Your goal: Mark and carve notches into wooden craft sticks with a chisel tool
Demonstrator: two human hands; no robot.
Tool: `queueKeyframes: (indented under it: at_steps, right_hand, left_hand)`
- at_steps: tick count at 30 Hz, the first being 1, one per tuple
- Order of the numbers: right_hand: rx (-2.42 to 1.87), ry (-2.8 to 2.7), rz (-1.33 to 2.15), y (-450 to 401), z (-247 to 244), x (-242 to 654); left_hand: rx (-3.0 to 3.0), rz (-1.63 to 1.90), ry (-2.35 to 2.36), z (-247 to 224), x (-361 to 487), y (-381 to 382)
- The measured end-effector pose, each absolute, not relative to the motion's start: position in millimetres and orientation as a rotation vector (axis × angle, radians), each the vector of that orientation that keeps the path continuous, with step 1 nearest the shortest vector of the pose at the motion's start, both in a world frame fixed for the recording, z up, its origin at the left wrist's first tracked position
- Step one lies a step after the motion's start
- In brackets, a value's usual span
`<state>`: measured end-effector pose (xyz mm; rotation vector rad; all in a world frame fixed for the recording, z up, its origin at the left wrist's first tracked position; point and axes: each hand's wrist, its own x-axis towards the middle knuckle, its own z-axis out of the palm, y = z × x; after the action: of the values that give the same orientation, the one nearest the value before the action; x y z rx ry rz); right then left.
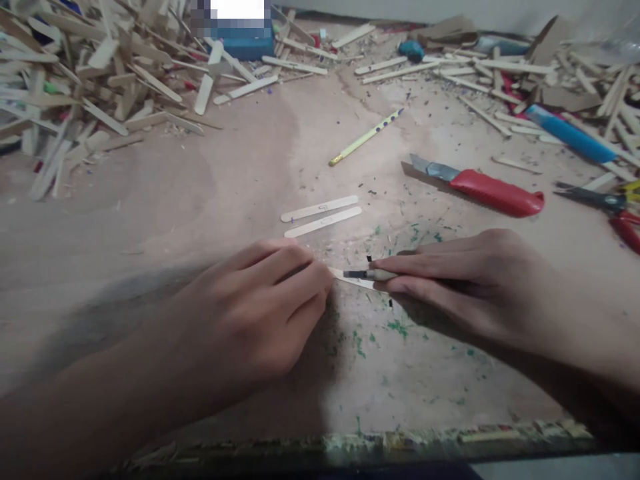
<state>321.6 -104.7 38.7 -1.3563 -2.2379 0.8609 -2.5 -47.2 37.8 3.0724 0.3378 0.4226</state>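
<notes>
My left hand (265, 300) is closed on the left end of a popsicle stick (357, 281) that lies low over the table. In a pinch, my right hand (465, 280) holds a small carving chisel (383, 274) with a flat metal blade and a pale handle. Its blade rests on or just over the stick; I cannot tell which. The stick's right end is hidden under my right fingers. Just beyond my hands lie two more popsicle sticks, an upper one (320, 209) and a lower one (323, 222), both with pencil marks.
A red utility knife (497, 192) lies right, blade out, near red-handled pliers (613, 200) and a blue-handled tool (570, 132). A yellow pencil (367, 137) lies farther back. Piles of sticks (115, 67) fill the back corners beside a blue box (245, 43). Green scraps (399, 328) dot the tabletop.
</notes>
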Motion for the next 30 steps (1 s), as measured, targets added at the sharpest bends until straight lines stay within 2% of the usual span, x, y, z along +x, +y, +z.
queueKeyframes:
  at_steps: [10, 25, 30]
  right_hand:
    - [-1.352, -2.243, 0.829, -105.8, 37.7, 321.6]
    - [-1.321, -2.251, 0.841, -105.0, 39.9, 321.4]
    - [-1.351, -2.219, 0.828, -107.4, 35.6, 317.4]
  left_hand:
    - [3.055, 0.55, 0.38, 34.3, 2.7, -47.4]
    - [3.061, 0.428, 0.356, 39.8, -4.9, -48.3]
    - [3.024, 0.575, 0.366, 35.7, -1.2, -48.6]
